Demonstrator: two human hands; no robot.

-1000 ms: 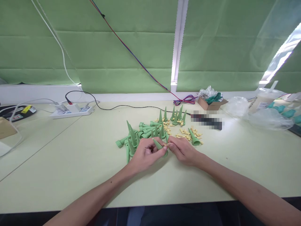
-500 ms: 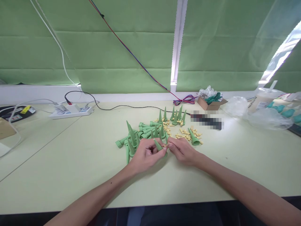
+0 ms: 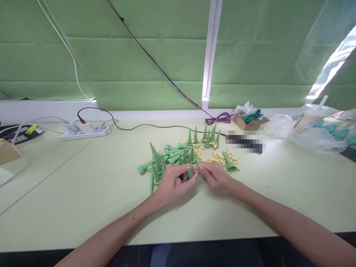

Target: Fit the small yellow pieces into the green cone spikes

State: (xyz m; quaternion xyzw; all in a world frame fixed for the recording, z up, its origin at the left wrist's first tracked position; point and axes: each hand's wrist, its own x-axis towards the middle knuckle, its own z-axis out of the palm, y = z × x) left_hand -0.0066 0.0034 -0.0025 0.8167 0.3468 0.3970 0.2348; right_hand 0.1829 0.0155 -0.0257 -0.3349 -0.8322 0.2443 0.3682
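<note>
Green blind: The broad, faintly creased sheet (image 3: 150,66) hangs behind the table, probably to soften the daylight.
Pale table: A smooth, flat top (image 3: 83,207) bears everything; the work lies near its middle, probably to suit both hands' reach.
Left hand: The hand (image 3: 175,185) pinches a green cone (image 3: 190,172) between thumb and fingers, its tip pointing up, seemingly to steady it and present its side to the other hand.
Right hand: Thumb and finger of this hand (image 3: 218,178) press together on a small yellow piece (image 3: 196,171), mostly hidden, right beside the cone; the close pinch suits so slight a part.
Green pile: Matt, plastic-looking cones (image 3: 157,163) with collared bases sit beyond the left hand, some upright on their wide ends, others lying crosswise, perhaps simply heaped within reach.
Cardboard box: Brown and open, this box (image 3: 250,124) holds crinkled clear film and dark green material, set back, perhaps to leave working room.
Lone cone: Tapered, with its round, hollow mouth towards the person, it (image 3: 229,163) lies tilted among the yellow bits.
Yellow bits: Small, slim, peg-like pieces (image 3: 219,159) lie scattered beyond the right hand, probably for easy picking; their finer shape is too small to tell.
</note>
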